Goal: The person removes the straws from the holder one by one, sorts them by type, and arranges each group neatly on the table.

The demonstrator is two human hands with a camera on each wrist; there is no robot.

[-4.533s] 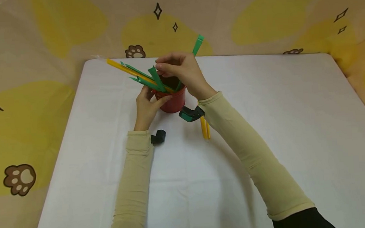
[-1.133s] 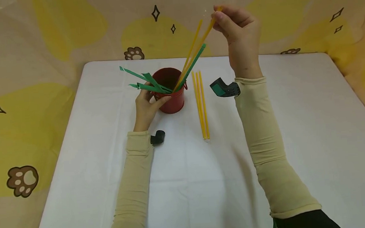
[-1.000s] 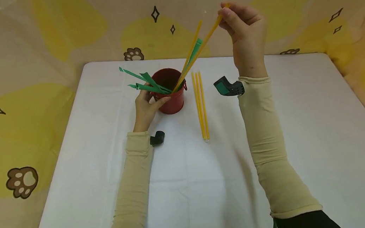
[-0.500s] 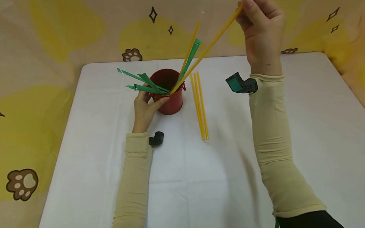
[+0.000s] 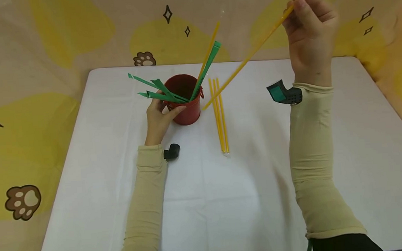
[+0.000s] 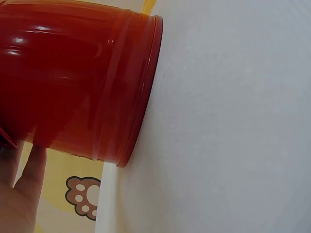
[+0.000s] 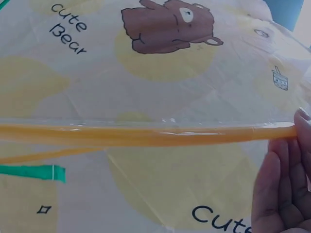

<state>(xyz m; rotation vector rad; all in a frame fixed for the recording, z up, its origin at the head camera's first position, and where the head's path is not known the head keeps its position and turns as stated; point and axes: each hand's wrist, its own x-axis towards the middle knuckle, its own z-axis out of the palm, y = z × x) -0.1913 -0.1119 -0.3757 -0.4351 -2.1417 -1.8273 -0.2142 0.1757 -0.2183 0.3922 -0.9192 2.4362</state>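
In the head view a small red bucket [image 5: 187, 114] stands at the back left of the white table. My left hand [image 5: 158, 120] grips its left side, thumb across the front near the rim; in the left wrist view fingers [image 6: 34, 170] touch the red wall. Several green paper-wrapped sticks [image 5: 162, 97] and one yellow straw [image 5: 211, 43] lean out of the bucket. Raised at the upper right, my right hand [image 5: 311, 32] pinches the top end of another yellow straw [image 5: 252, 54]. That straw slants down left, its lower end just outside the bucket. A clear wrapper [image 7: 170, 121] shows along it.
Three yellow straws [image 5: 219, 116] lie side by side on the white tabletop [image 5: 262, 195], right of the bucket. A patterned yellow cloth [image 5: 92, 28] hangs behind the table. Wrist cameras [image 5: 284, 93] are strapped to both sleeves.
Earlier my right hand was at the bucket among the sticks. It has since drawn a yellow straw up and right, its lower end now out of the bucket. The left hand stayed put.
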